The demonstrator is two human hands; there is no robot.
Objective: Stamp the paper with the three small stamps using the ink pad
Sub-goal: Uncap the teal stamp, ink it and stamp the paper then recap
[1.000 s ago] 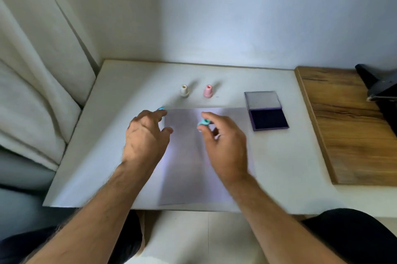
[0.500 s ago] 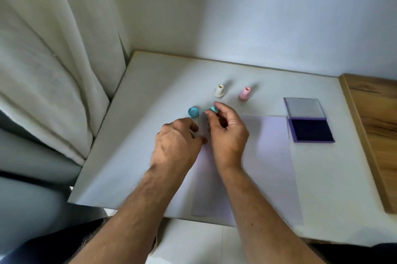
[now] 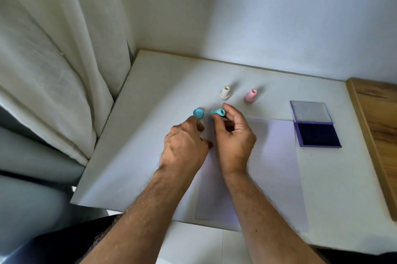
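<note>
Head view. My right hand [image 3: 233,135] pinches the teal stamp [image 3: 218,112] between thumb and forefinger, tilted on its side above the far left corner of the paper [image 3: 272,169]. My left hand [image 3: 184,145] hovers beside it, fingers loosely curled and holding nothing, its fingertips next to the teal cap [image 3: 198,113], which lies on the counter [image 3: 150,113] just left of the stamp. The white stamp [image 3: 225,92] and pink stamp [image 3: 250,95] stand upright beyond the paper. The ink pad [image 3: 315,132] lies open at the paper's right, lid folded back.
</note>
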